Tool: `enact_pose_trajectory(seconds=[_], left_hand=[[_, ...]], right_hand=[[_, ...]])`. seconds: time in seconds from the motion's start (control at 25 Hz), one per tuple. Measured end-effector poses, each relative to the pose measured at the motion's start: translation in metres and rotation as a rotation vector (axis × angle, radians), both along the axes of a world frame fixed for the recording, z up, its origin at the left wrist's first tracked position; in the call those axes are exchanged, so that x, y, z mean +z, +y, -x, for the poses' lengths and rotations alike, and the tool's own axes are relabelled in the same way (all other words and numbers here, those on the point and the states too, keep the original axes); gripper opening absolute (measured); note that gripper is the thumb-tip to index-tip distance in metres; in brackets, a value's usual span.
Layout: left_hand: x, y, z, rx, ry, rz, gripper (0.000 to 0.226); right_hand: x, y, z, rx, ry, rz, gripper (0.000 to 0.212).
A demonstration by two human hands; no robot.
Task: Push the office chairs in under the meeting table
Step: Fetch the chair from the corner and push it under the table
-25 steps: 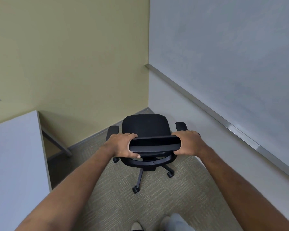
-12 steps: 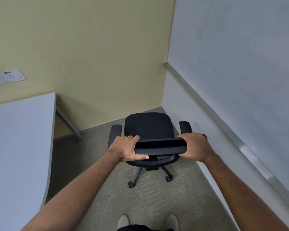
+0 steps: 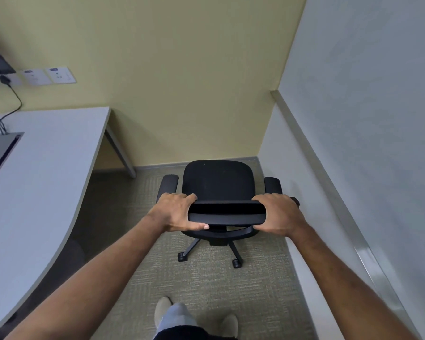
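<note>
A black office chair (image 3: 217,182) with armrests and castors stands on the carpet in the corner of the room, its seat pointing at the yellow wall. My left hand (image 3: 176,213) grips the left end of its backrest top. My right hand (image 3: 279,214) grips the right end. The white meeting table (image 3: 42,168) with a curved edge lies to the left, apart from the chair, which is not under it.
The yellow wall is close ahead; a whiteboard with a metal rail (image 3: 312,163) lines the right side. A table leg (image 3: 119,153) slants down near the corner. Wall sockets (image 3: 47,76), a cable and a dark screen edge sit at far left. My feet (image 3: 165,312) stand on the carpet.
The view has swung left, bringing more of the table, the sockets and the cable into sight. The chair has turned with my hands, both still gripping the backrest.
</note>
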State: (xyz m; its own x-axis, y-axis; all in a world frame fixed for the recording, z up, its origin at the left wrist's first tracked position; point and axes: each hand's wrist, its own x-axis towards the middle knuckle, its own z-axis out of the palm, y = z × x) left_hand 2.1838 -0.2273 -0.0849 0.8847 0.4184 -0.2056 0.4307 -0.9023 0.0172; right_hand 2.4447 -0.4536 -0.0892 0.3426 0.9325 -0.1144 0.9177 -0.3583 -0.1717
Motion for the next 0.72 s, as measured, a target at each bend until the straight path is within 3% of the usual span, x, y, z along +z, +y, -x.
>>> enact_pose_trajectory(seconds=[0.2, 0.56, 0.72], left_hand=[[-0.002, 0.001, 0.017, 0.085, -0.032, -0.006, 0.125], [-0.005, 0.024, 0.013, 0.277, -0.088, -0.055, 0.115], [-0.006, 0.042, -0.005, 0.374, -0.1, -0.054, 0.108]], right_hand=[[-0.002, 0.026, -0.006, 0.109, -0.012, -0.004, 0.075], [-0.003, 0.109, -0.045, 0.266, -0.032, -0.007, 0.063], [0.003, 0.162, -0.074, 0.354, -0.007, -0.01, 0.067]])
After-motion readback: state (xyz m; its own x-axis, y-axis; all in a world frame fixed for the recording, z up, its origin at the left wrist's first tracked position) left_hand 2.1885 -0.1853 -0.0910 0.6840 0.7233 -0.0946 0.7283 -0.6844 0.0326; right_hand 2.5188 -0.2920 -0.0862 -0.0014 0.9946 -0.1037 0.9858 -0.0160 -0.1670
